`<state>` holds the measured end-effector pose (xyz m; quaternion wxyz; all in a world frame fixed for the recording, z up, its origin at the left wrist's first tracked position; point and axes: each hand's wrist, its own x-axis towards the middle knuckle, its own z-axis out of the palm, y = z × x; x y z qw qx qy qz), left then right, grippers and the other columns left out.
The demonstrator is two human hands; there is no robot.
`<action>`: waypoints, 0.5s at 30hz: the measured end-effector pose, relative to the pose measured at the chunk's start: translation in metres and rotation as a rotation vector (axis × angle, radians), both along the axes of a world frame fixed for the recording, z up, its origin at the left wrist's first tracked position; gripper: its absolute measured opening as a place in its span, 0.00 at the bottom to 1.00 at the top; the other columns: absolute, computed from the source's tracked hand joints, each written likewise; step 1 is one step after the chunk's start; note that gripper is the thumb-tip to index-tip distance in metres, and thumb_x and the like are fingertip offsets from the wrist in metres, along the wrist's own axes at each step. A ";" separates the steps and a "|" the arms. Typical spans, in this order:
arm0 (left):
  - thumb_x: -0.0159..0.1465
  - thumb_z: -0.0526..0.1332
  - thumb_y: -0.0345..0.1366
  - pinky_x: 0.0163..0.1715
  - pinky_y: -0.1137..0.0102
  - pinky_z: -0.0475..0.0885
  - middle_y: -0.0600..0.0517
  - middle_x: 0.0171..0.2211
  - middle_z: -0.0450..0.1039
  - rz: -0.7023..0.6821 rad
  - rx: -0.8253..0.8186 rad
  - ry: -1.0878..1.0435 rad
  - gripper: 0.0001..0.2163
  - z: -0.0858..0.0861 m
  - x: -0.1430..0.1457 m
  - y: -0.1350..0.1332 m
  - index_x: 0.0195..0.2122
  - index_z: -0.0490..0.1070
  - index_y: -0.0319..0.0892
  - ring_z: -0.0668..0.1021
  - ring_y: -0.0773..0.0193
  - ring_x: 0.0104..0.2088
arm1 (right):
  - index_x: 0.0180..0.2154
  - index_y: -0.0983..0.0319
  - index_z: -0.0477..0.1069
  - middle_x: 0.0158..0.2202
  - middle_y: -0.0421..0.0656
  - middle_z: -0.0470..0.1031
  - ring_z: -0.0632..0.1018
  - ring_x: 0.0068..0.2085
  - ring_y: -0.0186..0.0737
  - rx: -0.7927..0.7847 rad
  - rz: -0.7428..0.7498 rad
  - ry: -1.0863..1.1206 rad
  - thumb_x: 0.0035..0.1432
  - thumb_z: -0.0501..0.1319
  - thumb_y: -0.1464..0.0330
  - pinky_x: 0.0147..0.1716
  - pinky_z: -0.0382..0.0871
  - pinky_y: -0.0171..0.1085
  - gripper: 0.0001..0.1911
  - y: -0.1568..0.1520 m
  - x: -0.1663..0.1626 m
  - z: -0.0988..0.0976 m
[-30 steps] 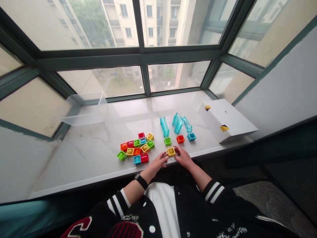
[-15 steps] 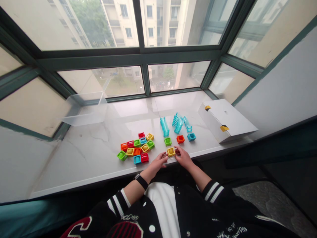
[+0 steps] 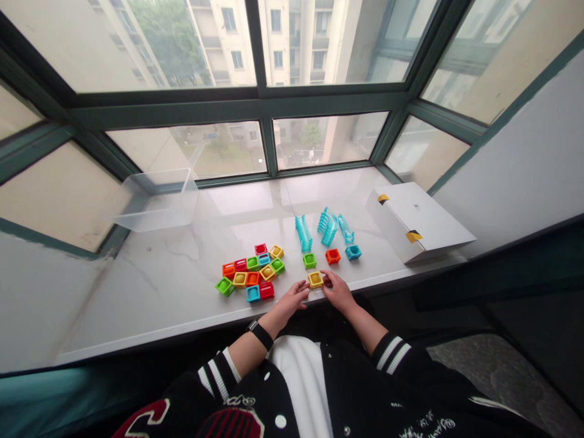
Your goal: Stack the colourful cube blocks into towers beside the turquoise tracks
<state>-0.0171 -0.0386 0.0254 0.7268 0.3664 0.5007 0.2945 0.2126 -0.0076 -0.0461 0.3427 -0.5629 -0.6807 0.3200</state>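
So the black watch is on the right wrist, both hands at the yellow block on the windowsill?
No: the head view shows the black watch on the left wrist. The rest holds: left hand and right hand at the yellow block on the windowsill.

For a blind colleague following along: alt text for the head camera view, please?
A person's left hand and right hand meet at a yellow square block on a white stone windowsill. Beside them lie a cluster of coloured square blocks and translucent teal track pieces, with a white box and clear plastic tub farther along.
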 end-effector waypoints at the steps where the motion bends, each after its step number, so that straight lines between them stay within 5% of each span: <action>1: 0.66 0.69 0.51 0.45 0.65 0.77 0.41 0.73 0.63 0.000 -0.002 -0.001 0.36 0.000 0.000 0.000 0.72 0.63 0.46 0.76 0.50 0.59 | 0.59 0.58 0.73 0.42 0.44 0.80 0.81 0.42 0.44 0.000 -0.001 -0.001 0.58 0.60 0.73 0.48 0.80 0.45 0.27 0.000 0.000 0.000; 15: 0.67 0.68 0.49 0.44 0.67 0.76 0.41 0.73 0.62 0.003 -0.002 -0.014 0.36 -0.008 0.001 0.001 0.72 0.60 0.44 0.75 0.51 0.60 | 0.58 0.58 0.74 0.42 0.45 0.80 0.81 0.42 0.45 0.002 -0.011 0.005 0.57 0.60 0.73 0.47 0.80 0.45 0.27 -0.001 -0.001 0.004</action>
